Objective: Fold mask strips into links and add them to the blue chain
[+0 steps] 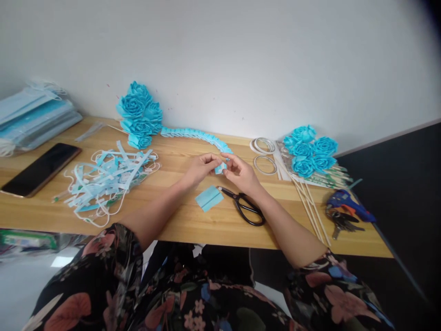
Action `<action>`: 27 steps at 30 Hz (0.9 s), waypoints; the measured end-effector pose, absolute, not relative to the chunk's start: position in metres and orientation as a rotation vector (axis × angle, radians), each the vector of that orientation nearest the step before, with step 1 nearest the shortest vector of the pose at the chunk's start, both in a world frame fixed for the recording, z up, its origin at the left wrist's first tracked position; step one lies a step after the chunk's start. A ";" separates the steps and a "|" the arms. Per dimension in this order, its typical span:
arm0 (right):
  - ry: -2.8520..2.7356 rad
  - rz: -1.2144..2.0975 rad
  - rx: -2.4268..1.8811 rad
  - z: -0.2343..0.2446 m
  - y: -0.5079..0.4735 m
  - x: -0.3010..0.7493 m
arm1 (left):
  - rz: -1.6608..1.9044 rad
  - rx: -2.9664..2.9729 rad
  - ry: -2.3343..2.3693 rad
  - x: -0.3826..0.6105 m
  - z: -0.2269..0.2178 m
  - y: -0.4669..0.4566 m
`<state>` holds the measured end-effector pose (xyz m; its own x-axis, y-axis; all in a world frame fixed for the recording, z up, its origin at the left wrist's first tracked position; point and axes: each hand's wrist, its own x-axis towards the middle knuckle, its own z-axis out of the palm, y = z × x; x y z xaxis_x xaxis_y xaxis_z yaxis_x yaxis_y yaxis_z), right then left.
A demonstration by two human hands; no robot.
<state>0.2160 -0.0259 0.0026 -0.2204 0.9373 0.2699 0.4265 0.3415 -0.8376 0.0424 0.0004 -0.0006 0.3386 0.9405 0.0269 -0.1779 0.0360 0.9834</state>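
Between the fingertips of both hands is a small folded piece of light blue mask fabric (220,168). My left hand (203,166) pinches it from the left, and my right hand (241,173) pinches its right side. Just below them a flat blue fabric square (209,198) with a crease lies on the table. Black-handled scissors (245,205) rest beside that square, partly under my right wrist. Behind my hands, a long row of folded blue pieces (196,134) curves along the wall side of the table.
Blue fabric roses (139,115) stand at the back left, more roses (310,149) at the right. Cut strips and ear loops (106,177), a phone (41,169) and stacked masks (34,115) lie left. Tape rolls (264,146), wooden sticks (312,209), a blue glue gun (351,204) and keys (342,223) lie right.
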 end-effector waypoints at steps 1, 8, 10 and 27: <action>-1.799 0.809 -1.206 0.002 -0.025 0.217 | 1.039 1.214 0.828 0.042 -0.001 0.000; -1.731 0.974 -1.101 -0.001 -0.024 0.219 | 1.085 1.214 0.841 0.041 0.000 0.002; -1.712 1.019 -1.084 -0.002 -0.024 0.219 | 1.080 1.227 0.836 0.040 0.000 0.002; -1.561 0.928 -1.171 -0.001 -0.021 0.223 | 0.928 1.339 0.889 0.043 -0.001 0.002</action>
